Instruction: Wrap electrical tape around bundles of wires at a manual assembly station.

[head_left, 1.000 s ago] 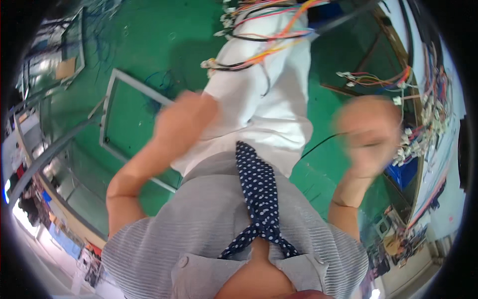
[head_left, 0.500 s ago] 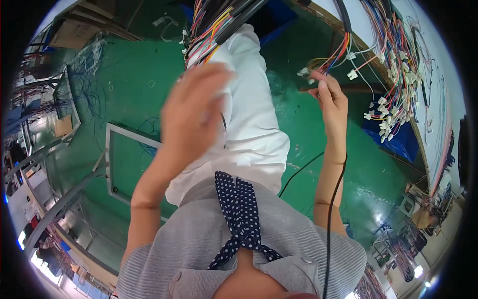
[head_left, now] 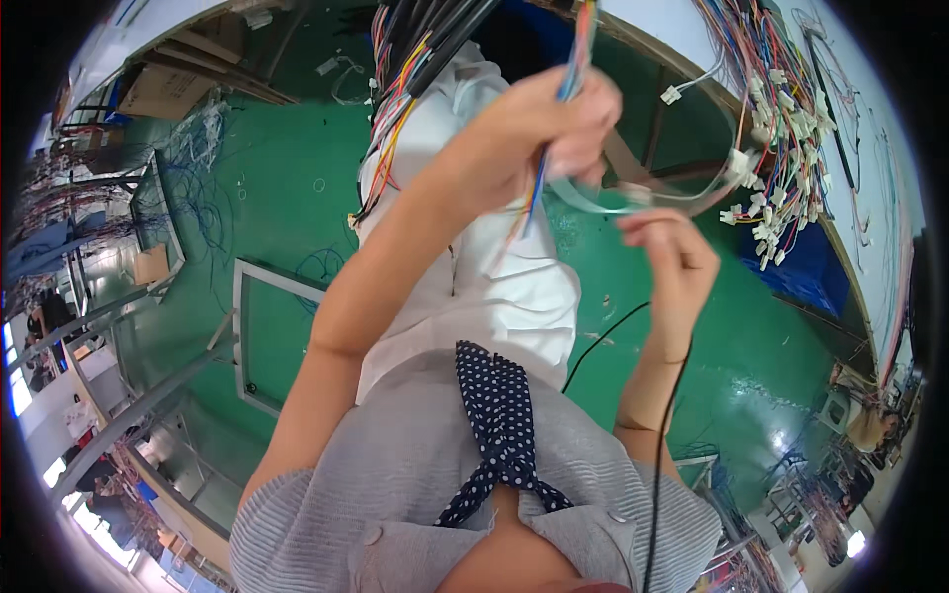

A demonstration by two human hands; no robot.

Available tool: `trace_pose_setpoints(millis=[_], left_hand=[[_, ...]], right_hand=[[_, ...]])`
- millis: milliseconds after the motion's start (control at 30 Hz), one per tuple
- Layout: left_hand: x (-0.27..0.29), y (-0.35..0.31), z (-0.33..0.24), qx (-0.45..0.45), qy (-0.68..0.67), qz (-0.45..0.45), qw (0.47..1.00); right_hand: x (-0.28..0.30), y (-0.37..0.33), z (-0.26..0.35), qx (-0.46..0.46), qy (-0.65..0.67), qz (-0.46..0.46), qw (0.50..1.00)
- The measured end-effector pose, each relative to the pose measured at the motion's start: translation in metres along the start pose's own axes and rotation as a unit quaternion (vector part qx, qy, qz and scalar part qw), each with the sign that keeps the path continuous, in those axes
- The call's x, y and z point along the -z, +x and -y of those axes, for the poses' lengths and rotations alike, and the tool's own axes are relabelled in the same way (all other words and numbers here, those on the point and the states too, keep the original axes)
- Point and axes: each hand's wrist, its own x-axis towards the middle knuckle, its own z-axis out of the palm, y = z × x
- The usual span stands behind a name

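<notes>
A bundle of coloured wires [head_left: 580, 54] is held above the right side of the white trousers [head_left: 524, 306], near their far end. Its long axis is set almost in line with the trouser legs, slightly slanted: one end is pointed away past the knees, while the loose ends are directed back toward the lap and a little leftward, their tips blurred.

The bundle is gripped by the left hand [head_left: 573, 124], whose fingers are closed around it; the trousers are crossed by the forearm. The right hand [head_left: 674, 257] is held to the right of the trousers with fingers bent and partly spread. A blurred pale wire [head_left: 593, 205] is seen just beyond its fingertips; whether it is pinched cannot be told.

Farther right of the trousers, a cluster of white connectors [head_left: 776, 212] is hung, with a blue bin [head_left: 816, 272] beneath. Black-sleeved cables [head_left: 445, 61] are laid across the trousers' far left part, stretched lengthwise.
</notes>
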Motion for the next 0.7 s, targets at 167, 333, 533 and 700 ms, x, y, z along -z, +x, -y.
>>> trace_pose_setpoints(millis=[167, 333, 533, 700], left_hand=[[-0.05, -0.076, 0.048, 0.179, 0.143, -0.471, 0.852], [-0.085, -0.112, 0.072, 0.094, 0.101, -0.485, 0.864], [-0.1, -0.132, 0.053, 0.137, 0.069, -0.49, 0.858], [-0.105, -0.129, 0.055, 0.109, 0.247, -0.51, 0.817]], right_hand=[[0.017, 0.007, -0.025, 0.042, -0.021, -0.141, 0.989], [-0.018, 0.015, -0.016, -0.041, 0.061, 0.01, 0.997], [-0.049, 0.019, -0.027, -0.117, 0.194, 0.209, 0.951], [-0.059, 0.018, -0.032, -0.143, 0.275, 0.243, 0.919]])
